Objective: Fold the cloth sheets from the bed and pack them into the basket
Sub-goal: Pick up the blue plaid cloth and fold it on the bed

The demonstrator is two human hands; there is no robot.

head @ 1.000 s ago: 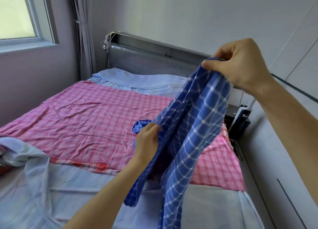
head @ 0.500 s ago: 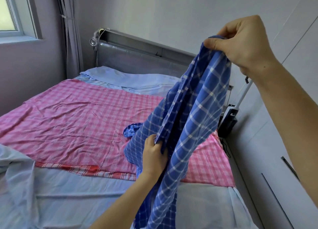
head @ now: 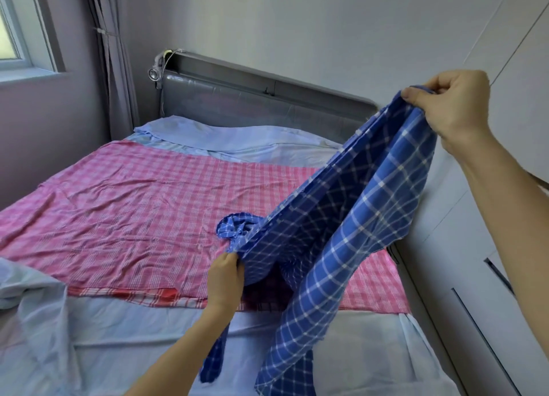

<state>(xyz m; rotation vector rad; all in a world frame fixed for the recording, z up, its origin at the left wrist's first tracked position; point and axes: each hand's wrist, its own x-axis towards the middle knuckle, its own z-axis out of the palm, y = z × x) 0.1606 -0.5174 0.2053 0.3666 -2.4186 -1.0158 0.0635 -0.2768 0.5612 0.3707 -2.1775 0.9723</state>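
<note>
Head view looks down over the bed, where the right hand point(head: 451, 110) is raised at the far right, thumb and curled fingers pinching a bunched edge of the blue checked sheet point(head: 350, 235), and the left hand point(head: 227, 279) sits lower and nearer, fingers closed round another edge of it. Between the two hands the blue cloth stretches in a slant, its loose ends hanging down over the near right of the bed. Beneath it a pink checked sheet point(head: 133, 217) lies spread flat across the middle, on a pale blue sheet point(head: 148, 333) that shows near and far, with the grey headboard point(head: 252, 101) beyond.
</note>
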